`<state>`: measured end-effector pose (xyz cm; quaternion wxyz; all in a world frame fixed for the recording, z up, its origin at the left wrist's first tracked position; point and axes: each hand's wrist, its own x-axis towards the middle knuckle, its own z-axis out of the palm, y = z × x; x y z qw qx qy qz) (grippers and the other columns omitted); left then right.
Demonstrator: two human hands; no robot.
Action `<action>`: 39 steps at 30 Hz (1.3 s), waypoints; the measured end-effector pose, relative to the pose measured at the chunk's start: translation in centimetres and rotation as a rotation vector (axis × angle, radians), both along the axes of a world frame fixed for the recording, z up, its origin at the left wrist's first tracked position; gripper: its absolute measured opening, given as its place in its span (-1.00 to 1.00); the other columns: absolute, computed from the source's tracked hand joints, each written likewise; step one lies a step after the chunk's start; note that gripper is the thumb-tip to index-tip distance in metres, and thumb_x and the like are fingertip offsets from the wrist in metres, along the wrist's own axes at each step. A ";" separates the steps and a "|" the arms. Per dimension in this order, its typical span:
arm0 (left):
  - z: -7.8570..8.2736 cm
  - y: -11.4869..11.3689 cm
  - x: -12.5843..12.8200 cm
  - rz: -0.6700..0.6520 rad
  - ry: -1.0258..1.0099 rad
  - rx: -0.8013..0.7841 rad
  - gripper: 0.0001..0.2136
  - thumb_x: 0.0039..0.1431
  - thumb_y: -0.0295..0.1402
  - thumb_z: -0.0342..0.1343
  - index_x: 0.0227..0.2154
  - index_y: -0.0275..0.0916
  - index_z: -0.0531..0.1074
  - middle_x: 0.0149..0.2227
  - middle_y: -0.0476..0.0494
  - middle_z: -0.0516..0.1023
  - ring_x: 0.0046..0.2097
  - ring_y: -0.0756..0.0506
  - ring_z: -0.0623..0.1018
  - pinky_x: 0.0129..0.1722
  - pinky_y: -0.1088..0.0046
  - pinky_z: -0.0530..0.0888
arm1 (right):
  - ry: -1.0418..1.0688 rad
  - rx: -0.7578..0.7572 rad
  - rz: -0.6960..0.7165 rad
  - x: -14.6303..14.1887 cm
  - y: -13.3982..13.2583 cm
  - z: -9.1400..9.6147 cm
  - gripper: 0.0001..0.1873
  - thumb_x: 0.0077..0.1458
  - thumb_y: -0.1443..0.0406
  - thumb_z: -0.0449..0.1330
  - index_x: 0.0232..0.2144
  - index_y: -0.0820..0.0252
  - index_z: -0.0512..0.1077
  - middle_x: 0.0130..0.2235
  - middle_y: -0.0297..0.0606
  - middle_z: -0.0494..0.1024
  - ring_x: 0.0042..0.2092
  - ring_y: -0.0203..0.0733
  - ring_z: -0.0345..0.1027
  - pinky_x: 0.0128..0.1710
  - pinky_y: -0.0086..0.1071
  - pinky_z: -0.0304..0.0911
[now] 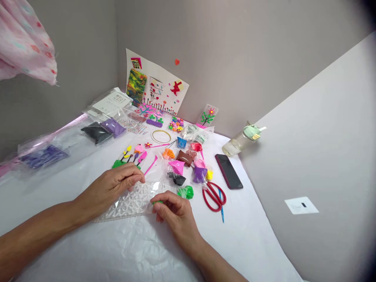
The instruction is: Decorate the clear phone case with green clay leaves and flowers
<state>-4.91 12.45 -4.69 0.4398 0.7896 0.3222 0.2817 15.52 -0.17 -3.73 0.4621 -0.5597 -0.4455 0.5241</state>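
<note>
A clear plastic case point(133, 199) with a raised faceted pattern lies flat on the white table in front of me. My left hand point(125, 180) is closed over its far left part, thumb and fingers pressed together; what they hold, if anything, is hidden. Over the right end of the case, my right hand point(173, 209) pinches a small piece of green clay point(157, 202) between thumb and fingertips. Just beyond lies a green clay packet point(185, 192). A clear panel with clay flowers point(129, 156) is partly behind my left hand.
Small colored clay packets point(177, 167) cluster ahead, with red-handled scissors point(214, 196) and a blue pointed tool point(221, 211) to their right. A phone point(229, 171) and a bottle point(236, 143) stand farther right. Bagged clay point(98, 132) lies left. A decorated sheet point(158, 84) leans against the wall.
</note>
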 end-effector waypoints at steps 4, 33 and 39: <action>-0.2 0.0 0.1 -0.062 0.007 -0.133 -0.73 0.35 -0.06 0.13 -0.13 -0.06 0.63 -0.16 -0.02 0.66 -0.12 -0.12 0.61 -0.12 0.47 0.47 | -0.201 0.137 -0.151 0.5 0.3 -0.2 -0.86 0.17 0.21 0.32 -0.29 0.12 0.66 -0.33 -0.30 0.61 -0.27 -0.22 0.44 -0.20 -0.36 0.30; 0.1 0.1 -0.5 0.002 0.126 -0.031 -0.53 0.35 0.09 0.06 -0.51 -0.16 0.41 -0.53 0.06 0.39 -0.45 -0.03 0.38 -0.46 0.49 0.27 | 0.107 0.009 0.040 0.0 -0.2 0.2 -0.70 0.24 0.04 0.33 -0.23 0.14 0.68 -0.40 -0.35 0.53 -0.45 -0.34 0.31 -0.35 -0.42 0.29; -0.2 0.3 -0.2 -0.095 0.057 -0.041 -0.79 0.34 -0.13 0.12 -0.28 -0.10 0.57 -0.26 -0.01 0.64 -0.22 -0.10 0.58 -0.24 0.48 0.44 | 0.105 -0.012 0.008 0.1 0.1 0.2 -0.74 0.16 0.06 0.40 -0.28 0.10 0.69 -0.42 -0.37 0.50 -0.44 -0.33 0.33 -0.34 -0.40 0.29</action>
